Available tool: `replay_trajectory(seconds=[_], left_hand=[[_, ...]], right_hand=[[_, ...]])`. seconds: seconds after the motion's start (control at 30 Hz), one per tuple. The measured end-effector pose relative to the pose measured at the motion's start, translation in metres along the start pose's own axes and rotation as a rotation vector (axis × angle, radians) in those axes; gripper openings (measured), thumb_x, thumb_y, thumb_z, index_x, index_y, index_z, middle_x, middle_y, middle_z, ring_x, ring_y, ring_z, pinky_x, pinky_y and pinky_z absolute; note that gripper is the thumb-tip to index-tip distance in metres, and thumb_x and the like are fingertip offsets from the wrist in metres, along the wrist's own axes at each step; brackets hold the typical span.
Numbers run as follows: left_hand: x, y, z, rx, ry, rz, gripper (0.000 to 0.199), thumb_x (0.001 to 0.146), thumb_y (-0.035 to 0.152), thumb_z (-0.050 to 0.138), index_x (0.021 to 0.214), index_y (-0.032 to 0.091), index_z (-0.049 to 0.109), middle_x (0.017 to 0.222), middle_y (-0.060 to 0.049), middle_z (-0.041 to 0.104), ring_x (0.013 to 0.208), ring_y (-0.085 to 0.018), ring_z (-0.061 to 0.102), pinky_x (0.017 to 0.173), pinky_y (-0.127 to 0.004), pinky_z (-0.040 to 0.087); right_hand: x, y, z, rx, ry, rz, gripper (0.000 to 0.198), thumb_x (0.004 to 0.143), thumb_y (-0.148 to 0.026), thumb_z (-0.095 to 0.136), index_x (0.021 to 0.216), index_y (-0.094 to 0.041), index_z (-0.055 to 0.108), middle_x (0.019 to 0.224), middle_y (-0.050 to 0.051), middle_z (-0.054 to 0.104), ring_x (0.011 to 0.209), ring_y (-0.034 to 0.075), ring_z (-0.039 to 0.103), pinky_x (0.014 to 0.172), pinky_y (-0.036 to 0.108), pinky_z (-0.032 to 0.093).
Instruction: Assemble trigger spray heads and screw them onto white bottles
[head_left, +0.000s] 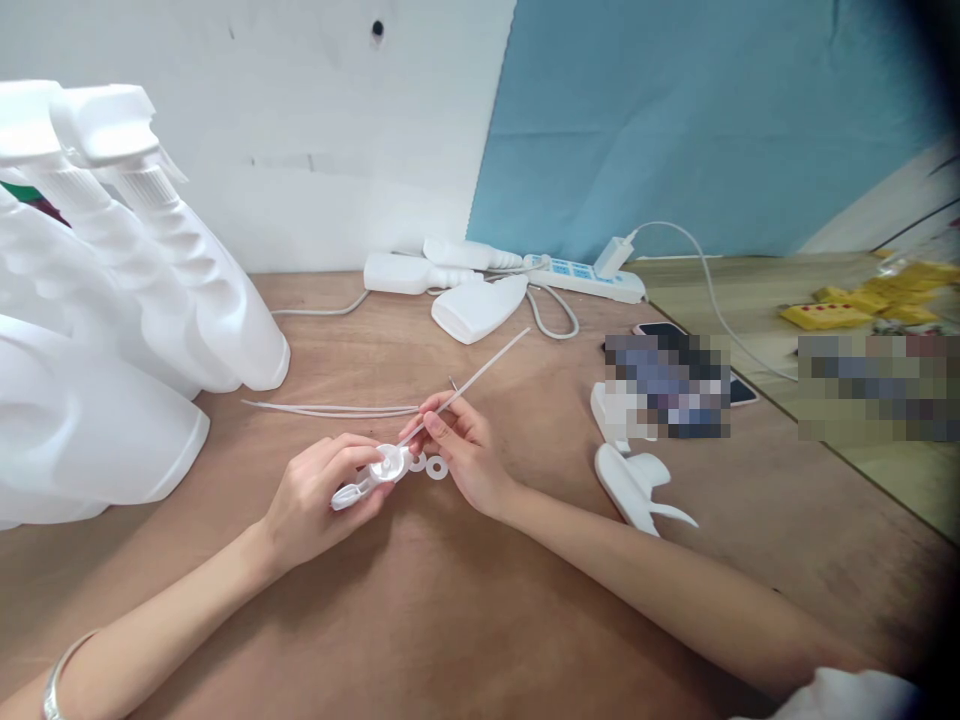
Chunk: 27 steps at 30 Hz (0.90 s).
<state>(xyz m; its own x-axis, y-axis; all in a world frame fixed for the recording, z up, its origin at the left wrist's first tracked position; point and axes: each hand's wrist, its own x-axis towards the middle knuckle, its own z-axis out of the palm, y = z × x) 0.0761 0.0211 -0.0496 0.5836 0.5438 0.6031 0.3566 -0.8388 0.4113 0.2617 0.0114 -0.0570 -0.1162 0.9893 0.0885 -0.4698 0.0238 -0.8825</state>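
Between the fingers and thumb of my left hand [322, 495] is a white plastic sprayer part [390, 464], its round hollow side facing up. My right hand [469, 450] pinches a thin white tube [491, 362] that slants up and away to the right. The tube's lower end meets the sprayer part; whether it sits inside cannot be made out. Flat white washers [436, 467] lie on the table just below my right fingers. More thin tubes [330, 409] lie behind my hands, their right ends by my right fingertips.
White spray bottles [225, 300] stand at the left. Empty-looking white bottles [480, 305] lie at the back near a power strip [592, 280]. White trigger-head pieces [634, 480] and a phone [742, 390] are on the right. Yellow packets [829, 315] lie beyond the table edge.
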Motion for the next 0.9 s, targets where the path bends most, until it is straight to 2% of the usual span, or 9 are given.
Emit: replay_trajectory(seconds=[0.2,0.6,0.9], left_hand=[[-0.0011,-0.0012,0.0004,-0.002,-0.009,-0.008,0.027,0.073,0.012,0.059,0.097,0.019,0.049,0.09,-0.007,0.063,0.073,-0.013,0.06,0.06,-0.022,0.049],[-0.0017,-0.0021,-0.0005,0.003,-0.024,0.001,0.026,0.072,0.011,0.06,0.096,0.018,0.052,0.091,-0.007,0.062,0.073,-0.014,0.058,0.063,-0.025,0.047],[-0.0009,-0.0009,-0.0003,0.01,0.001,0.043,0.021,0.073,0.01,0.06,0.092,0.019,0.056,0.089,-0.006,0.063,0.071,-0.012,0.058,0.062,-0.024,0.047]], right_hand=[[0.0014,0.0006,-0.0006,0.0,0.01,0.02,0.019,0.077,-0.035,0.059,0.084,-0.021,0.049,0.07,-0.001,0.065,0.055,0.009,0.056,0.056,0.024,0.046],[-0.0011,-0.0017,0.0024,-0.057,0.002,-0.005,0.017,0.079,-0.034,0.056,0.083,-0.02,0.047,0.068,-0.001,0.064,0.057,0.009,0.056,0.056,0.024,0.046],[-0.0026,-0.0081,0.0081,-0.195,-0.004,0.005,0.017,0.078,-0.035,0.057,0.077,-0.018,0.054,0.069,0.0,0.062,0.059,0.009,0.056,0.057,0.023,0.046]])
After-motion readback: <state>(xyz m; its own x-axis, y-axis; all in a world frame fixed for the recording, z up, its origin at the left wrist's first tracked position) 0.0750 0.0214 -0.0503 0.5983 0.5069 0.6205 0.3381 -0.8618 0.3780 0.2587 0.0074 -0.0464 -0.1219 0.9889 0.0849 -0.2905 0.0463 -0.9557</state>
